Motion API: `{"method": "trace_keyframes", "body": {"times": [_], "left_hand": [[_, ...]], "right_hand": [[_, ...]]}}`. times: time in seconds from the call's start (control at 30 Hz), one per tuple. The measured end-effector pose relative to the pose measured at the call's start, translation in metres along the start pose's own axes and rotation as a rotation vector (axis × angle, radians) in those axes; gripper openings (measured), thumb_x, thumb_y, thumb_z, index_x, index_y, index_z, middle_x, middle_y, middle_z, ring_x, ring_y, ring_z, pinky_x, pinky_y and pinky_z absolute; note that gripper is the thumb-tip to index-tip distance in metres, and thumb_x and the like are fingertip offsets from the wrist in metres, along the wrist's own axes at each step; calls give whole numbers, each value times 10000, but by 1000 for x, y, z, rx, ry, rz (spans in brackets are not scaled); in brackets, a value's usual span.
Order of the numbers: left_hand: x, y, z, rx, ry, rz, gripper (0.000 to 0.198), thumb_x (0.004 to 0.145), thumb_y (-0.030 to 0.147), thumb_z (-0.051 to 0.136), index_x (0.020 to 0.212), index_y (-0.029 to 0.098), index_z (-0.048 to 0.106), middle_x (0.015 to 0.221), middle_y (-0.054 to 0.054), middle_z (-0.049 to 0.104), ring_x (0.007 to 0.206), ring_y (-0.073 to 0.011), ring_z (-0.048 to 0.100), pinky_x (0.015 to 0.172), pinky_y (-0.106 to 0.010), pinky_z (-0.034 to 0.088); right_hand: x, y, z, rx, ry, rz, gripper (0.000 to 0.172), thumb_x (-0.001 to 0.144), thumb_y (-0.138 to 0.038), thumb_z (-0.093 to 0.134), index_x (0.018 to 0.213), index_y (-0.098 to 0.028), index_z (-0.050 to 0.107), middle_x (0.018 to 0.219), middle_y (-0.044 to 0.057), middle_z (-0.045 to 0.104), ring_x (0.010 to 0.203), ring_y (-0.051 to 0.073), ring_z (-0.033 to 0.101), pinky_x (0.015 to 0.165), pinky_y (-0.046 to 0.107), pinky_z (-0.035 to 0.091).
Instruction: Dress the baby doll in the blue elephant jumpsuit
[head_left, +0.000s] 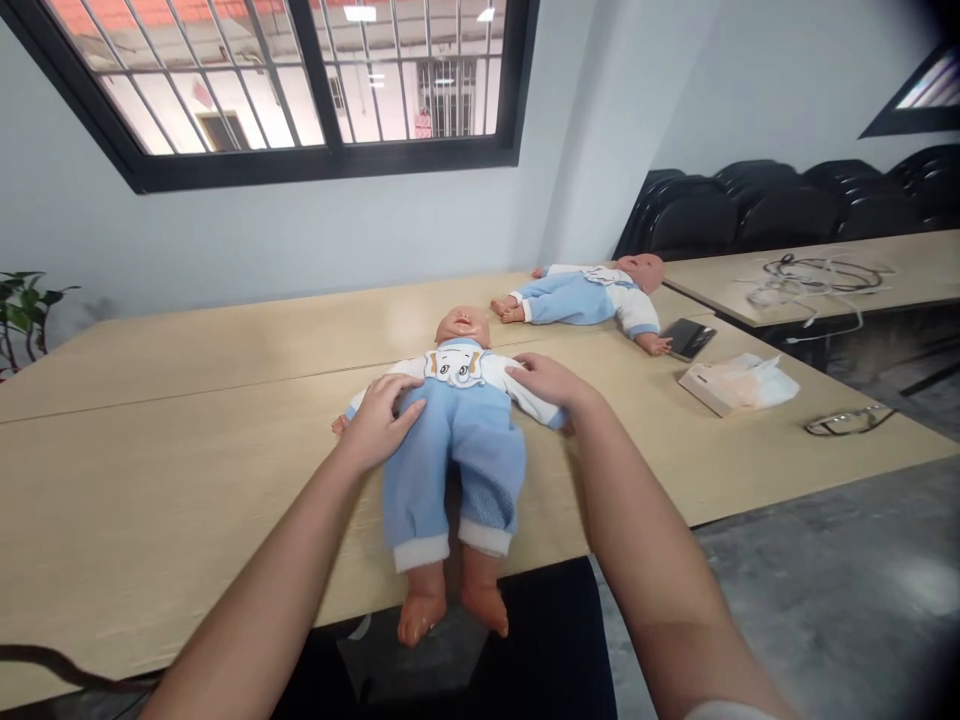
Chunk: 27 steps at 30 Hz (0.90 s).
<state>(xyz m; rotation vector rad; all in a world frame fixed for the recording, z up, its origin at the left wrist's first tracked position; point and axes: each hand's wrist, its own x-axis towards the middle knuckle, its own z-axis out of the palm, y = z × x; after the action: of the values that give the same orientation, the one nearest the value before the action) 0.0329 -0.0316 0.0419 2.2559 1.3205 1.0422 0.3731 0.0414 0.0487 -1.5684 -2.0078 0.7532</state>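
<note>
Blue trousers and a white top marked the doll (pixel 459 430), which lay face up at the middle of the frame on the pale wooden counter (pixel 187 470). Its long axis ran up and down the picture, tipped slightly to the right at the top: the head pointed away toward the upper middle of the frame and the wall, and the bare feet pointed down toward the lower edge, overhanging the near rim of the counter above a dark chair.

Both hands were on it, one to each side of the trunk. The left hand (pixel 379 420) lay flat, fingers spread, over the doll's sleeve and the waist of the trousers at the left of the body. The right hand (pixel 547 380) lay palm down with fingers fairly wide on the opposite sleeve, a little higher in the frame, near the shoulder. Neither hand was closed around anything; each rested on cloth rather than gripping. The doll thus sat directly ahead of the person and between the forearms, with neither hand clearly nearer.

A second doll (pixel 592 295), dressed alike, lay well apart at the upper right, its long axis across the frame with the head to the right. Near it were a dark phone (pixel 688 338), a tissue pack (pixel 739 383) and glasses (pixel 847 422) further right.
</note>
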Motion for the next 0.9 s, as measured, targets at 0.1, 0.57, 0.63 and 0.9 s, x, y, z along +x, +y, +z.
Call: {"method": "trace_keyframes", "body": {"times": [0.1, 0.57, 0.63, 0.9], "left_hand": [[-49, 9, 2, -111, 22, -96, 439, 990, 464, 561, 1363, 231, 549, 1398, -117, 586, 1283, -257, 567, 1116, -464, 474], [-159, 51, -1, 74, -38, -8, 620, 939, 520, 652, 1460, 257, 442, 1585, -159, 389, 1487, -340, 375, 1229, -568, 355], [-158, 52, -1, 95, -86, 49, 663, 917, 545, 673, 1474, 265, 448, 1620, -159, 353, 1504, -358, 341, 1233, -586, 341], [-159, 60, -6, 133, -159, 157, 611, 948, 534, 627, 1505, 314, 502, 1700, -107, 275, 1528, -364, 290, 1237, -607, 320]], "right_hand": [[-6, -9, 8, -107, 168, 4, 525, 958, -455, 606, 1332, -90, 640, 1373, 232, 649, 1241, 351, 612, 1118, 479, 426], [-242, -57, 121, 53, 478, -478, 91, 963, -269, 615, 1048, -242, 632, 1007, 82, 685, 961, 249, 639, 852, 423, 533], [-251, -59, 131, 38, 488, -416, 99, 969, -260, 620, 1063, -240, 646, 1015, 87, 687, 964, 246, 647, 834, 413, 543], [-248, -82, 136, -150, 549, -352, 125, 1026, -255, 542, 1007, -223, 662, 976, 93, 712, 918, 238, 674, 805, 379, 545]]}}
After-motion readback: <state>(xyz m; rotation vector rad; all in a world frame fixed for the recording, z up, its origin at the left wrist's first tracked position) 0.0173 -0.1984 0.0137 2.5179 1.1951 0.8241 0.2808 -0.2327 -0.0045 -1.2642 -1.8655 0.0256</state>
